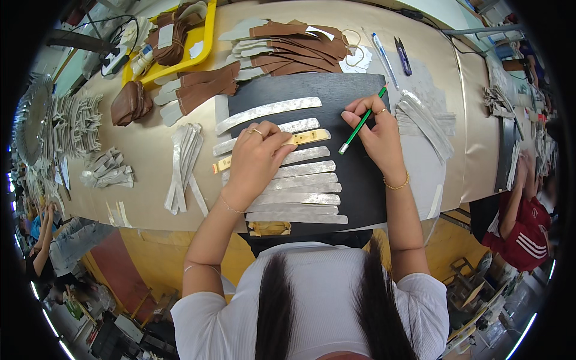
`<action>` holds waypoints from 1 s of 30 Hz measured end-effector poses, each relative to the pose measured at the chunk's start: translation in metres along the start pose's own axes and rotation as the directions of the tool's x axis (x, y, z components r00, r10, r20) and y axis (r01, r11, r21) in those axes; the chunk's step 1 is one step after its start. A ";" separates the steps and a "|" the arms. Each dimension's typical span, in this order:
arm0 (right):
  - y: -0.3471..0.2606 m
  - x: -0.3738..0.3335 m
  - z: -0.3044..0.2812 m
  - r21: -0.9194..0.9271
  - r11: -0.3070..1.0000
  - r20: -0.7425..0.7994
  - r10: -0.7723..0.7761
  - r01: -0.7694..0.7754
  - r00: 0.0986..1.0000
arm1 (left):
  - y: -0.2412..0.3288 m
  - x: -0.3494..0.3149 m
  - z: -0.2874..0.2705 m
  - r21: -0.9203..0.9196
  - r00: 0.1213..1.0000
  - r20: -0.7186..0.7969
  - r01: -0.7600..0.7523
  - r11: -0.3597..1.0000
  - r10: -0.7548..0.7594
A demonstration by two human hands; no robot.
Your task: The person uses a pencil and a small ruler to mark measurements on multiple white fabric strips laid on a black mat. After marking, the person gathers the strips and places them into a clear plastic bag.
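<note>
My left hand (259,157) presses a yellowish flat template strip (311,137) down among a row of pale grey strips (306,170). These strips lie roughly parallel on a black board (360,198), and my left hand hides the template's middle. My right hand (379,135) is to the right of the strips, with a green pencil (363,123) held between thumb and fingers. The pencil slants, one end up toward the far right and the other down toward the strips. A longer curved grey strip (270,114) lies beyond the template.
Brown leather pieces (306,48) with grey ends are piled at the back, beside a yellow tray (210,30). A blue pen (384,57) and thread snips (402,57) lie at the far right. More grey strips (183,165) are left of the board; others (426,126) lie right.
</note>
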State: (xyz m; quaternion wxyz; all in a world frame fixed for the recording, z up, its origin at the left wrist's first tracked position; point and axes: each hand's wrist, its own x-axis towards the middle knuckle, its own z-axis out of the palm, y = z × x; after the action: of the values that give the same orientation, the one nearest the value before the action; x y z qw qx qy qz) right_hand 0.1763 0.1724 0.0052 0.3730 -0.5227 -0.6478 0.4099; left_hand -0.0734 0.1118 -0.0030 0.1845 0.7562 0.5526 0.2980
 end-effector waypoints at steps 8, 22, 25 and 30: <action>0.002 -0.004 -0.003 -0.002 1.000 -0.033 0.025 -0.025 0.999 | 0.001 -0.001 0.007 -0.004 1.000 -0.017 0.013 1.000 -0.013; -0.004 -0.005 -0.003 0.006 1.000 -0.038 0.018 -0.018 0.999 | 0.002 0.000 0.010 0.012 1.000 -0.019 0.018 1.000 -0.018; -0.005 -0.006 -0.003 0.008 1.000 -0.030 0.008 -0.008 1.000 | 0.000 -0.001 0.012 -0.009 0.999 -0.031 0.016 1.000 -0.016; -0.013 -0.010 -0.002 0.232 0.973 -0.019 0.014 -0.009 1.000 | 0.002 -0.001 0.014 -0.033 0.998 -0.042 0.046 0.998 -0.048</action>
State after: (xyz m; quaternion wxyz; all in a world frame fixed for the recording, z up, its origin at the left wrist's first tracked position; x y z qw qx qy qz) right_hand 0.1751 0.1612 0.0177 0.4356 -0.4837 -0.5886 0.4795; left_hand -0.0631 0.1112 -0.0130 0.1916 0.7334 0.5693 0.3183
